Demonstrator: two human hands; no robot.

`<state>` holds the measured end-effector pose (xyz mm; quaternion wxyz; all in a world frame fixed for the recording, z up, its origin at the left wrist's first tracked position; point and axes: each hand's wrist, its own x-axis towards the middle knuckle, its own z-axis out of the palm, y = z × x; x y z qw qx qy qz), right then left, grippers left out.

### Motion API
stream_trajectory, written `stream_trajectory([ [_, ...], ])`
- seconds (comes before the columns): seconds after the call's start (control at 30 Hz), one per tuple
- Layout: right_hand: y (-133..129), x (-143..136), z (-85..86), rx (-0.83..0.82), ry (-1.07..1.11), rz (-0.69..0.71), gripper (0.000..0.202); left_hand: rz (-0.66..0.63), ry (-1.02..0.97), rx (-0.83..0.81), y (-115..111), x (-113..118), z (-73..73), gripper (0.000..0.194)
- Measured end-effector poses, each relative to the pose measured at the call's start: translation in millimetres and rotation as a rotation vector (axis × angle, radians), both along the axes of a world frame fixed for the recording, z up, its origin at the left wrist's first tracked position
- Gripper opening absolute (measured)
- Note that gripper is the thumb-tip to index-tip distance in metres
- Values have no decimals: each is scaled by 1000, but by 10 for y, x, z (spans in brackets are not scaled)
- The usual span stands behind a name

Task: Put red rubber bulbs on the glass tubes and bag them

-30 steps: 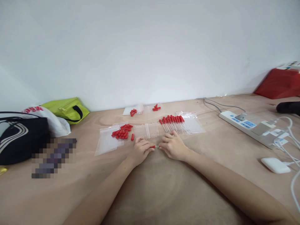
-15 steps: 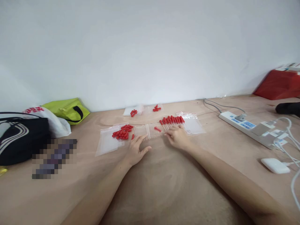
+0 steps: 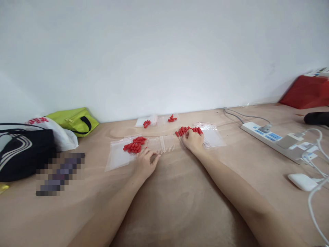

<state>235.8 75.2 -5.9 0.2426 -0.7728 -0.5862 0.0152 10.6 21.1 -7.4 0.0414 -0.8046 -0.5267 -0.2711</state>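
Note:
My right hand [image 3: 194,140] is closed over a row of glass droppers with red rubber bulbs [image 3: 199,130], its fingertips pinched on one dropper that they mostly hide. My left hand [image 3: 147,160] rests open on the table, fingers spread and slightly bent. It lies just below a pile of loose red rubber bulbs [image 3: 133,145], with a single bulb close to its fingertips. Between the hands, bare glass tubes [image 3: 168,143] lie side by side on a clear bag.
Clear zip bags [image 3: 113,156] lie under the bulbs, and another bag [image 3: 214,135] is beside the droppers. Two small groups of red bulbs [image 3: 146,124] sit farther back. A power strip [image 3: 269,140] with cables is at right; a black bag [image 3: 25,157] stands left.
My right hand has moved right onto the row, and the red-bulbed dropper seen between the hands has gone from there. My left hand has drawn left, away from the glass tubes.

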Motion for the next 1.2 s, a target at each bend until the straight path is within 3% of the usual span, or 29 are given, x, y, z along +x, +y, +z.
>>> stream_trajectory([
  [0.13, -19, -16, 3, 45, -8, 42, 24, 250, 73, 7, 127, -152, 77, 20],
  [0.23, -80, -129, 27, 60, -42, 109, 26, 354, 177, -55, 183, -231, 135, 21],
  [0.5, -138, -446, 99, -156, -82, 134, 32, 358, 288, -134, 168, -157, 195, 24],
  [0.7, -24, -489, 135, -267, -40, 108, 28, 384, 169, -36, 173, -138, 185, 27],
  [0.8, -22, -509, 148, -274, -38, 118, 27, 279, 65, 90, 154, -91, 153, 27],
  [0.97, -162, -406, 128, -122, -68, 189, 28, -75, -60, 98, 2, 98, 59, 19],
  [1.2, -573, 114, -153, 247, 105, 679, 17, -257, -66, -66, -204, 300, -13, 14],
])
